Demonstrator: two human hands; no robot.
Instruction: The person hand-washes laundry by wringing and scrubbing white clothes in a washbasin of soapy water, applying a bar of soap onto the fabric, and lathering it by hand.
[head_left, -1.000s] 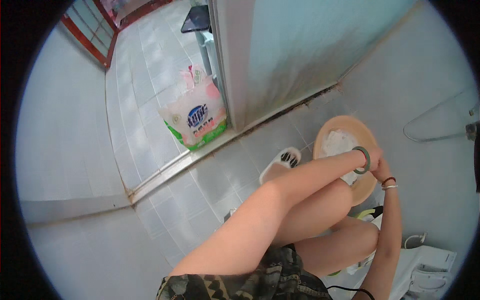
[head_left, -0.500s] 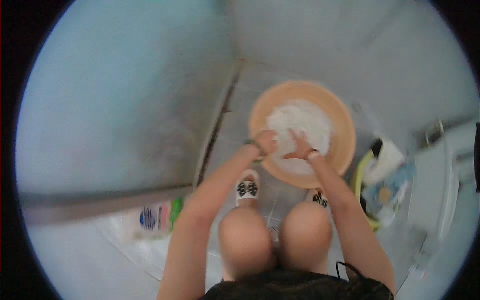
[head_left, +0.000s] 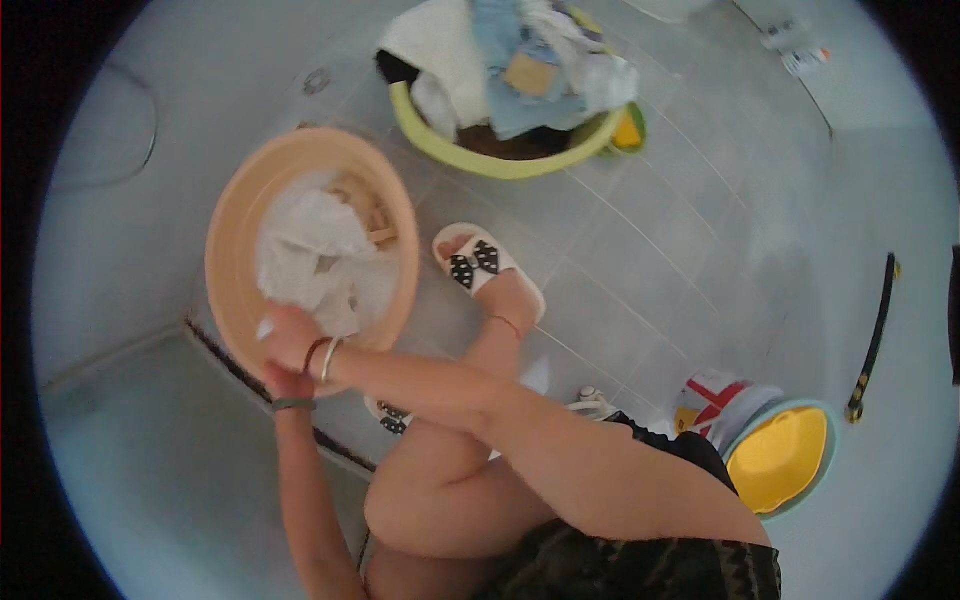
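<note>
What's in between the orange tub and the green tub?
In the head view, just bare grey floor tiles lie between the orange tub and the green tub.

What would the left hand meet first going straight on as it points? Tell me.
Most likely the right hand, just ahead of the left hand, though depth between them is unclear.

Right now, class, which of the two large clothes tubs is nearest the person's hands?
The peach tub holding white cloth: the left hand and right hand are at its rim. The yellow-green tub, heaped with clothes, stands farther away.
</note>
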